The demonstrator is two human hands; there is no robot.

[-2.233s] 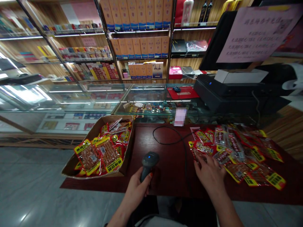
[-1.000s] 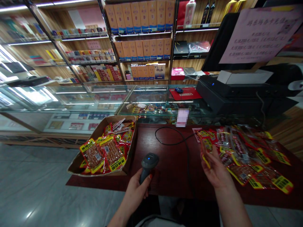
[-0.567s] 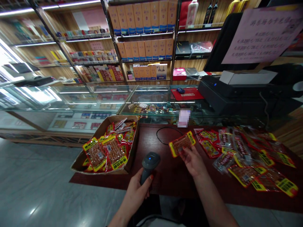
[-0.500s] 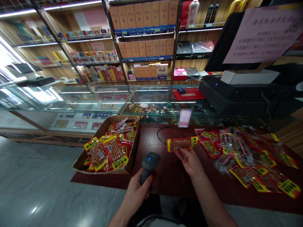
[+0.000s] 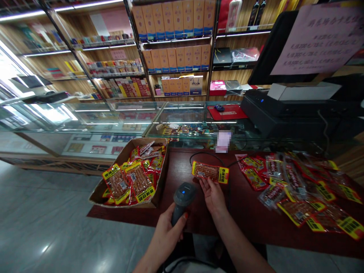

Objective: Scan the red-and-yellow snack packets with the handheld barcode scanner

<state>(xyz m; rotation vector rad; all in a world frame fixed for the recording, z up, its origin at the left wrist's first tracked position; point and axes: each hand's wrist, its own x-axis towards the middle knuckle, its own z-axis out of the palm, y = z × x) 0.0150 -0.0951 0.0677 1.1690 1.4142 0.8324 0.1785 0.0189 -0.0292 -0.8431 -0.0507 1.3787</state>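
A grey barcode scanner [image 5: 184,195] with a lit blue dot is gripped by the handle in my left hand [image 5: 167,229]. My right hand [image 5: 214,195] pinches the lower edge of a red and yellow snack packet [image 5: 209,171], whose clear window shows brown sticks. The packet is held above the dark red tabletop [image 5: 176,167], just beyond the scanner's head and to its right. On the left, a cardboard box [image 5: 162,182] holds several similar packets [image 5: 139,178]. More packets [image 5: 297,210] lie in a loose pile on the right side of the table.
Glass display counters [image 5: 182,113] stand behind the table. On them are a red mat [image 5: 236,112] with a blue mouse [image 5: 218,108], and a black machine [image 5: 284,113] below a monitor [image 5: 264,57]. A black cable [image 5: 196,154] curves over the tabletop. Shelves of boxes line the wall.
My right hand has moved left with the packet, closer to the scanner, and the packet's tilt has changed. The scanner has shifted only slightly in view.
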